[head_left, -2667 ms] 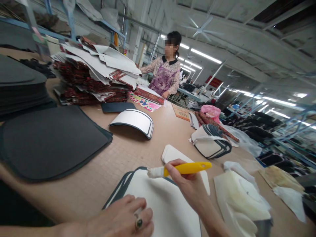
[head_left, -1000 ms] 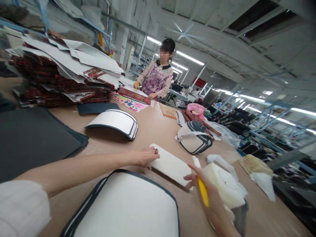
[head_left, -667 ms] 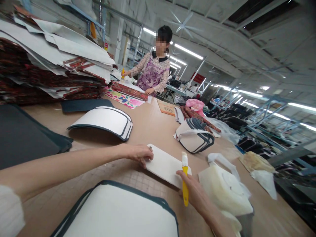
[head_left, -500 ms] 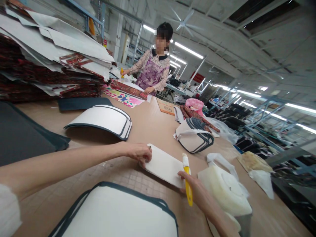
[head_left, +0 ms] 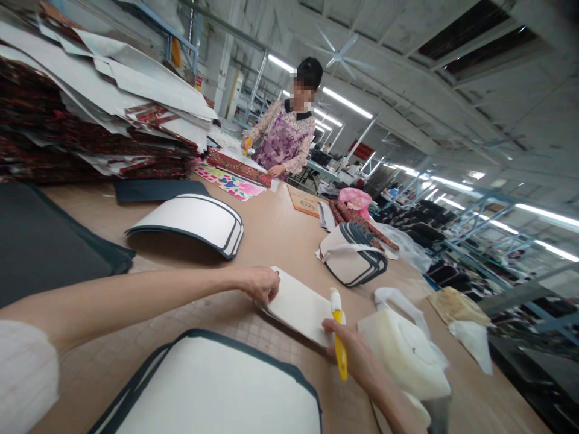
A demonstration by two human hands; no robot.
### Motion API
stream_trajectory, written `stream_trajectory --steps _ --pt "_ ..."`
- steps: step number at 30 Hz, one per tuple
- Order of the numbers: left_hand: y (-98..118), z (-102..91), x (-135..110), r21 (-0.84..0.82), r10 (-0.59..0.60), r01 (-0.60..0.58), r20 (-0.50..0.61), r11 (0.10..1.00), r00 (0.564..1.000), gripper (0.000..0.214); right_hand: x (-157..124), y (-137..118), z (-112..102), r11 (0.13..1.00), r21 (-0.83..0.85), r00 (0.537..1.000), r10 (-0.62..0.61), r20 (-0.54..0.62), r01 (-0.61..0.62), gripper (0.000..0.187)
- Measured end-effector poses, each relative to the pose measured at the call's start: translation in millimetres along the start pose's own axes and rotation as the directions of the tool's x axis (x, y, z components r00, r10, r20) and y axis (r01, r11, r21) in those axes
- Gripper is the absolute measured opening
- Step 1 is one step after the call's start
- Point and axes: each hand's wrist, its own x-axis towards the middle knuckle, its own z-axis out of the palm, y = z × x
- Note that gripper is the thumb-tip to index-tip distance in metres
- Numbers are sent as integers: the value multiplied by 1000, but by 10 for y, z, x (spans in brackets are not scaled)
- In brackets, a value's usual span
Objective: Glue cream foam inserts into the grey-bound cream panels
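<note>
A pale, flat rectangular board (head_left: 298, 306) lies in front of me, its near edge slightly off the table. My left hand (head_left: 263, 286) has its fingers curled in a pinch at the board's left end. At the right end, my right hand (head_left: 350, 345) has its thumb on top of the board, with the other fingers mostly hidden. That same hand also holds a brush (head_left: 341, 355) with a yellow handle, its whitish bristles pointing up. Closer to me are dark-edged white panels (head_left: 221, 386), stacked.
Curved white panels (head_left: 190, 220) rest beyond my left arm. A bundle of dark-edged panels (head_left: 353, 256) stands at the right, behind a cut-open plastic jug (head_left: 402, 346). Tall stacked sheets (head_left: 104, 90) fill the far left. A co-worker (head_left: 284, 135) across the table holds a brush.
My view has shifted slightly. Both my hands keep their places on the board, the left fingers a little more curled. The co-worker's brush hand has moved right, over the sheet.
</note>
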Motion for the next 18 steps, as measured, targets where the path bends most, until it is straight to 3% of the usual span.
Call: stream_trajectory --steps 4,8,14,16,18 --pt "63 28 22 81 -25 26 -7 996 1000 22 -8 1 -15 1000 0 1000 1 2 -1 35" --pt "80 -20 -37 90 -57 65 -82 994 995 17 3 -33 -34 1000 10 1000 -11 -23 11 39" --pt "-29 -225 -25 4 -130 138 -314 990 940 16 169 -137 -26 991 -131 960 -40 -276 3 46" --pt "-49 -349 13 -47 -150 143 -402 989 903 15 182 -112 -92 986 -148 941 18 -337 -72 46" --pt "-18 -514 20 -114 -170 131 -478 985 862 12 123 -105 -254 988 -68 887 92 -453 -138 42"
